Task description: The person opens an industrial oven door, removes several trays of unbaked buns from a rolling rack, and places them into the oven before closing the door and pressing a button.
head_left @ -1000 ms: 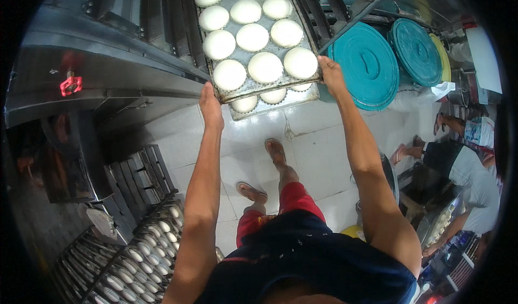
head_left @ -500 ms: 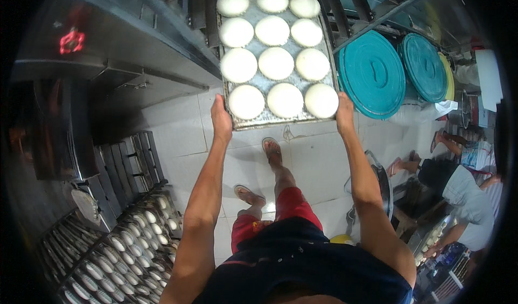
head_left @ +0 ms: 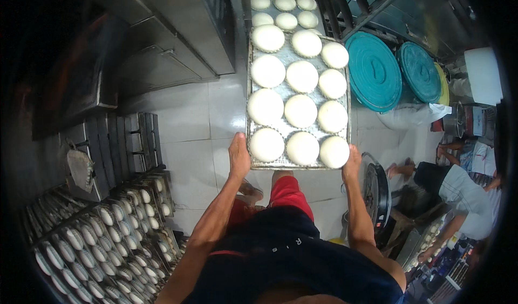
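A metal baking tray (head_left: 294, 167) with rows of round white dough pieces (head_left: 300, 110) is held level in front of my body. My left hand (head_left: 239, 154) grips its near left corner, and my right hand (head_left: 352, 163) grips the near right corner. The fingers of both hands are mostly hidden under the tray. Beyond its far edge, more dough pieces (head_left: 285, 2) sit on another tray within the dark rack (head_left: 335, 4).
Two teal round lids (head_left: 373, 72) are to the right of the tray. Metal cabinets (head_left: 178, 45) stand at the left. Racks of filled trays (head_left: 108, 234) occupy the lower left. A co-worker (head_left: 458, 193) bends over dough pieces at the right, beside a black round tub (head_left: 377, 196).
The tray has come back toward my body, with both hands still on it. Another tray of dough now shows beyond it. My view has shifted.
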Demonstrator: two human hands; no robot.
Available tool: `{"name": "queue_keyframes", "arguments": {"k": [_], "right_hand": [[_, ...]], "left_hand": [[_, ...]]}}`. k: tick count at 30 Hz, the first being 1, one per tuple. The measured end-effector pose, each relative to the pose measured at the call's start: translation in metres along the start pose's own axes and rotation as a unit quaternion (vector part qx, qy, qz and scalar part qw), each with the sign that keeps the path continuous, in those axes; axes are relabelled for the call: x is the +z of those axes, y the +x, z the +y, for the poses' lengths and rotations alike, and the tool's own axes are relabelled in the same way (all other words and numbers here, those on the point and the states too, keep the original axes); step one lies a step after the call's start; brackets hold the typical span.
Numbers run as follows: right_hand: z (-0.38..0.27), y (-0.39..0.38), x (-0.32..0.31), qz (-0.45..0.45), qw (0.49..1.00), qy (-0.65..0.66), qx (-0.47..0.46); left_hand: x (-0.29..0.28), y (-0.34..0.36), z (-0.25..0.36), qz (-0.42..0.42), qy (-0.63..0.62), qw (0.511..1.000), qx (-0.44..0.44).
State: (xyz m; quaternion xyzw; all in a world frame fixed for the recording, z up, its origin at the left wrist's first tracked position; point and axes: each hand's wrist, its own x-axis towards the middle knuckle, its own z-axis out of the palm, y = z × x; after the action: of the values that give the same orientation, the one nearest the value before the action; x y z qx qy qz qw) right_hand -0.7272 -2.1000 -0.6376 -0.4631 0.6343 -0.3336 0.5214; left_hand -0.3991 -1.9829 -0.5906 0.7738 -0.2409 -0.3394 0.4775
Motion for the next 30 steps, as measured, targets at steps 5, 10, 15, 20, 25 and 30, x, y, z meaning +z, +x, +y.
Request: {"name": "queue_keyframes", "arguments": {"k": [5, 10, 15, 20, 25, 30], "right_hand": [[-0.034, -0.07, -0.028, 0.003, 1.0, -0.015, -0.026], [-0.052, -0.109, -0.064, -0.018, 0.994, -0.032, -0.104], [-0.127, -0.186, -0.043, -0.082, 0.987, 0.079, -0.11], [-0.205, -0.247, -0.008, -0.139, 0.98, 0.09, -0.107], [-0.251, -0.262, 0.06, -0.224, 0.959, 0.043, -0.167], [-0.298, -0.264, 0.151, -0.333, 0.917, 0.011, -0.218]], "left_hand": [[-0.022, -0.068, 0.005, 0.028, -0.011, 0.999, 0.019], [-0.06, -0.135, 0.044, 0.029, 0.02, 0.999, 0.003], [-0.138, -0.202, 0.095, 0.071, -0.065, 0.995, 0.023], [-0.22, -0.258, 0.125, 0.126, -0.13, 0.982, 0.055], [-0.292, -0.278, 0.157, 0.232, -0.155, 0.959, 0.044], [-0.36, -0.257, 0.155, 0.355, -0.177, 0.917, 0.052]]}}
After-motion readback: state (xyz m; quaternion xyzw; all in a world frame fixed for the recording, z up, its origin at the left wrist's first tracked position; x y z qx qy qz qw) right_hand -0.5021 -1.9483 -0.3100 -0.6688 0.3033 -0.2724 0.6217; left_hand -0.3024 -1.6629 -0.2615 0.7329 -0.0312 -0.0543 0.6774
